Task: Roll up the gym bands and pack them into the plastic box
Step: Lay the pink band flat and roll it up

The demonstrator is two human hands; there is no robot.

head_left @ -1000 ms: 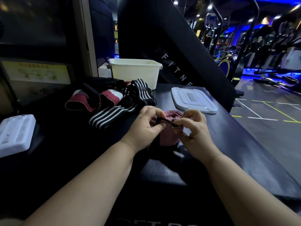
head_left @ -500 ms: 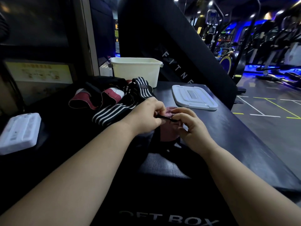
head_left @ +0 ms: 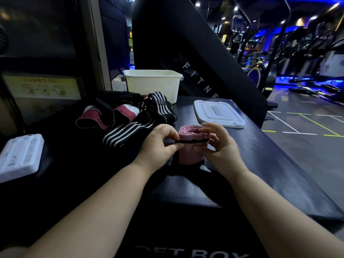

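Left hand (head_left: 158,144), right hand (head_left: 222,148) hold pink band (head_left: 188,153).

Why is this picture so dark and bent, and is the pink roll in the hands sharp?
Head view: dim light, blue glow over far machines; the wide lens tilts the tan pillar; the black padded top swallows shadows; the rolled pink fabric band, held between left hand and right hand, is sharp; the white plastic box stands out.

Both forearms bare, stretched forward, converging. Left hand (head_left: 160,144) knuckles up, thumb and forefinger pinching end of black strap (head_left: 191,140). Right hand (head_left: 221,148) cupped opposite, fingers (head_left: 210,127) curled round pink band roll (head_left: 188,131), thumb against its front.
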